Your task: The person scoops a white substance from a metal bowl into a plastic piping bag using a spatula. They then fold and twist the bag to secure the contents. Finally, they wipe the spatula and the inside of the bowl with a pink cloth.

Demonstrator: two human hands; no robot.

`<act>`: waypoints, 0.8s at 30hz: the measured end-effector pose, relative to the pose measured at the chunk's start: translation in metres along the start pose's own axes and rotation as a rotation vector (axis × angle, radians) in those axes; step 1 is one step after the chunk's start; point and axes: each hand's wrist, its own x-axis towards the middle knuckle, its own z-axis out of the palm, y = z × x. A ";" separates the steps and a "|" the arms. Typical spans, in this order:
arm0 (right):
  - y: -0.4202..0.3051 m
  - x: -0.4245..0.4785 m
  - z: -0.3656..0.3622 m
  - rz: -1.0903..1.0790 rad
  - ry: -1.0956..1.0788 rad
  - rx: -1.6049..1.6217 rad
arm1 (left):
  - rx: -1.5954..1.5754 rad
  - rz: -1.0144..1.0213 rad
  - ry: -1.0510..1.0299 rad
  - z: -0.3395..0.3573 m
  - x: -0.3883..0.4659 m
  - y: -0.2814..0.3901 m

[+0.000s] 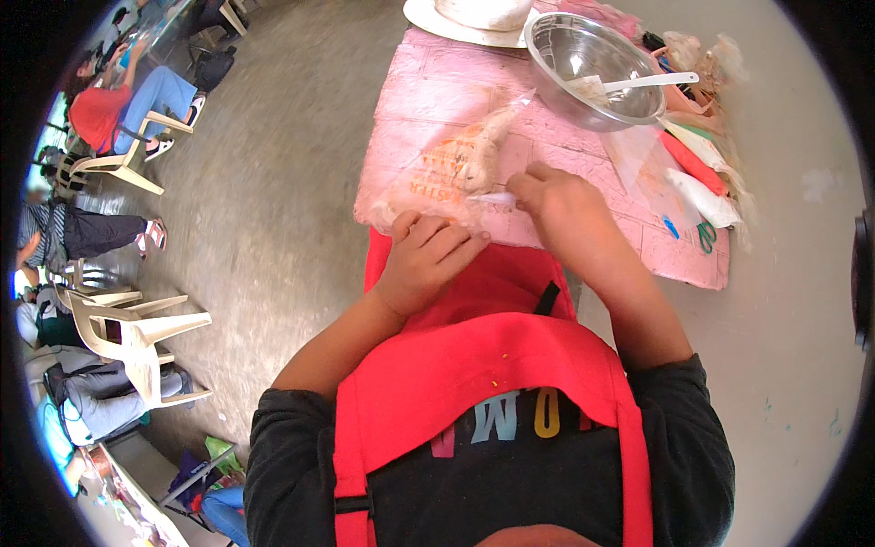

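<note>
On the pink brick-patterned table cover [437,82] lies a clear plastic piping bag [448,161] with orange printing. Pale, cream-coloured filling is gathered in its middle, and its narrow tip points away from me. My left hand [432,256] has its fingers curled over the bag's wide end at the near table edge. To the right, the bent fingers of my right hand [557,202] pinch a thin whitish strip [497,198] beside the bag. Whether this strip belongs to the bag cannot be told. The thumb of that hand is partly hidden.
A steel mixing bowl [581,55] holds a white spatula [649,82] at the far right. Beyond are a white cake stand [465,27] and several filled piping bags [694,164]. Green-handled scissors [707,236] lie at the right edge. Plastic chairs [137,335] and seated people are leftward.
</note>
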 end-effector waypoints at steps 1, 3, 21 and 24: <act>-0.001 -0.001 0.005 -0.060 0.001 -0.055 | -0.051 -0.004 0.026 0.003 0.000 -0.003; -0.005 -0.001 0.011 -0.106 -0.016 -0.104 | -0.121 -0.005 0.062 0.006 -0.001 -0.005; -0.025 0.005 0.029 -0.075 0.038 -0.016 | -0.143 -0.157 0.129 0.009 0.003 -0.005; -0.016 0.015 0.030 -0.075 0.043 -0.137 | -0.161 -0.113 0.104 0.011 -0.003 -0.007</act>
